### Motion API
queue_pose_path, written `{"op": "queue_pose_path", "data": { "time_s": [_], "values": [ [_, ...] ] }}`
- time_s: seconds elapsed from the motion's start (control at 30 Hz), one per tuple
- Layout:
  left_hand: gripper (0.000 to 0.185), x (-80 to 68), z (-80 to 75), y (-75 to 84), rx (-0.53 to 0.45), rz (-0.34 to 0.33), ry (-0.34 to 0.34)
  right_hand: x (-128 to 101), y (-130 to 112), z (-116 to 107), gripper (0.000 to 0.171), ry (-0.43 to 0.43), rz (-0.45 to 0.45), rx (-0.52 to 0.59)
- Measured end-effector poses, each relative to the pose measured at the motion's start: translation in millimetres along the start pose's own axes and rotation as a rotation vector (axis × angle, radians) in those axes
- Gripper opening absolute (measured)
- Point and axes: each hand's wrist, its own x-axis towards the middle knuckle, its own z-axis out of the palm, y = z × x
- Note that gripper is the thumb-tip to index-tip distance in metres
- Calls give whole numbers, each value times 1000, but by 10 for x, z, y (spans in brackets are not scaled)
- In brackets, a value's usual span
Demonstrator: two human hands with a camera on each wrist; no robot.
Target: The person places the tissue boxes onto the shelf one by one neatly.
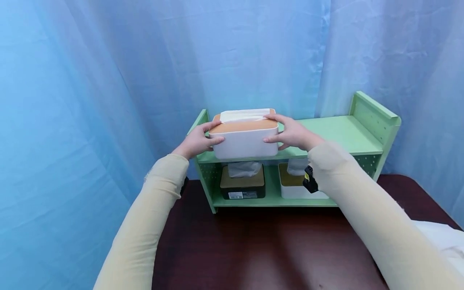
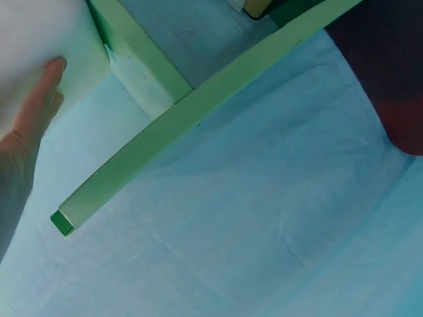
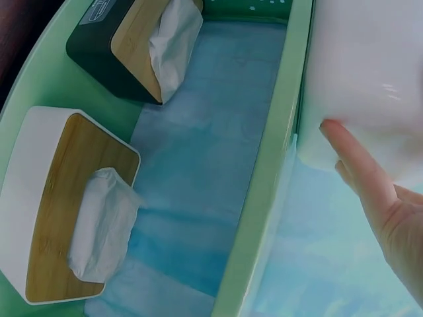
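The left hand [image 1: 199, 141] and right hand [image 1: 293, 132] grip opposite ends of an orange-topped tissue box [image 1: 246, 143], held between them at the upper shelf [image 1: 333, 131] of a green rack [image 1: 375, 121]; shelf contact is unclear. Below the hands stand a black box [image 1: 243, 183] and a white box [image 1: 295, 192].

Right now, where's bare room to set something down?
Upper shelf: bare between the held tissue box and the right end panel. Table: bare in front of the rack, between your sleeves. Lower shelf: crowded around the dark box and white box; right end hidden.
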Motion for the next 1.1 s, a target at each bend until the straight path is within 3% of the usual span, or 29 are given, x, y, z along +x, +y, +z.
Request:
{"op": "queue_pose_path", "data": {
  "time_s": [0.2, 0.47, 0.6, 0.8, 1.1],
  "values": [
    [61, 50, 38, 25, 88, 4, 89, 80, -16, 60, 76, 98, 3, -37],
    [59, 94, 43, 52, 171, -9, 113, 153, -34, 128, 76, 165, 2, -12],
    [59, 108, 47, 42, 177, 5, 146, 178, -41, 146, 75, 179, -15, -23],
    [65, 124, 96, -10, 167, 36, 259, 169, -13, 186, 75, 218, -25, -12],
    [72, 142, 153, -35, 88, -16, 373, 144, 31, 171, 76, 271, -32, 7]
  ]
}}
